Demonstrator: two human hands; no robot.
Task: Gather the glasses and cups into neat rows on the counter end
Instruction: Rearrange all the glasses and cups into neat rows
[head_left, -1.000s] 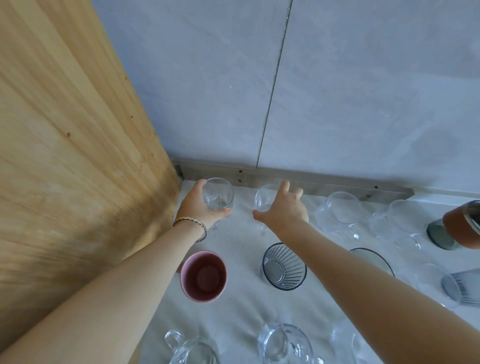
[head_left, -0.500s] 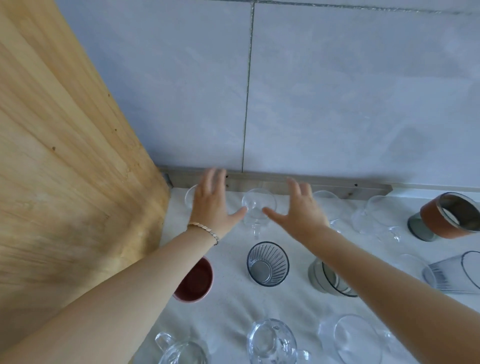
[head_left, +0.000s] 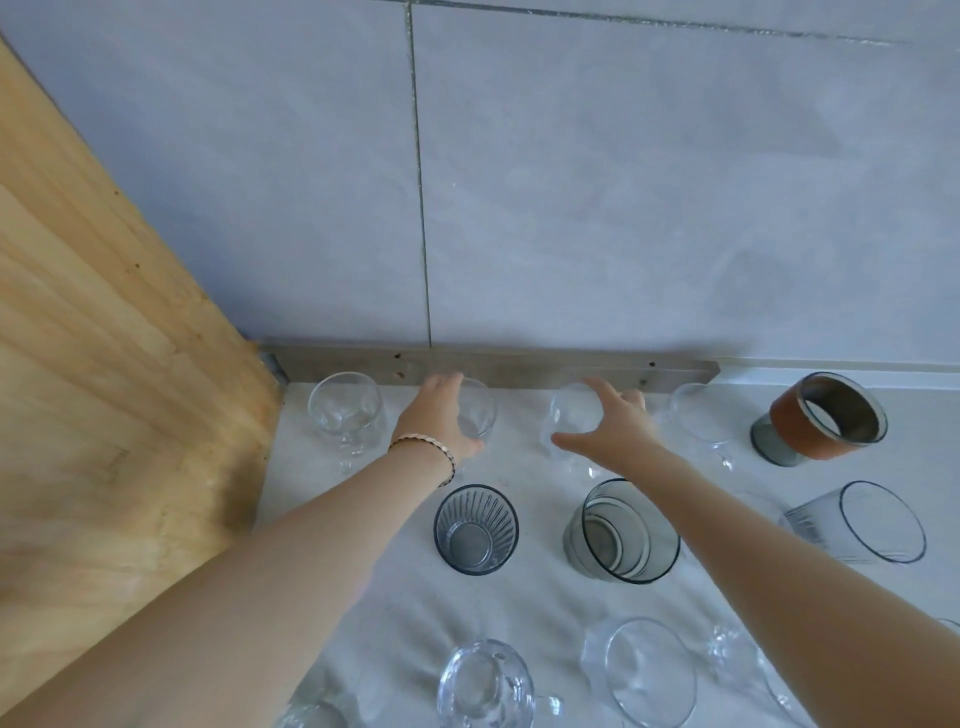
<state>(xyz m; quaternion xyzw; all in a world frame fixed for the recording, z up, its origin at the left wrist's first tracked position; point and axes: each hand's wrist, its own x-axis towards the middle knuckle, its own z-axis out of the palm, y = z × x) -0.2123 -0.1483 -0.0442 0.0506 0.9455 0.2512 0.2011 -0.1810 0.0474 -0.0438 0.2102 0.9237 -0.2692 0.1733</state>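
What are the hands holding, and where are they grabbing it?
The left hand wraps the bowl of one stemmed glass. The right hand reaches around another stemmed glass's bowl; grip unclear.

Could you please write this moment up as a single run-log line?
left hand: on second stemmed glass | right hand: open at third stemmed glass | back row by wall: forming | ribbed tumbler: untouched

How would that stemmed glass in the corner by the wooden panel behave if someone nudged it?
The stemmed glass would probably tip rather than slide: its wide bowl sits high on a thin stem. It looks like thin clear glass, so likely fragile and light. The wooden panel close beside it might stop a fall that way.
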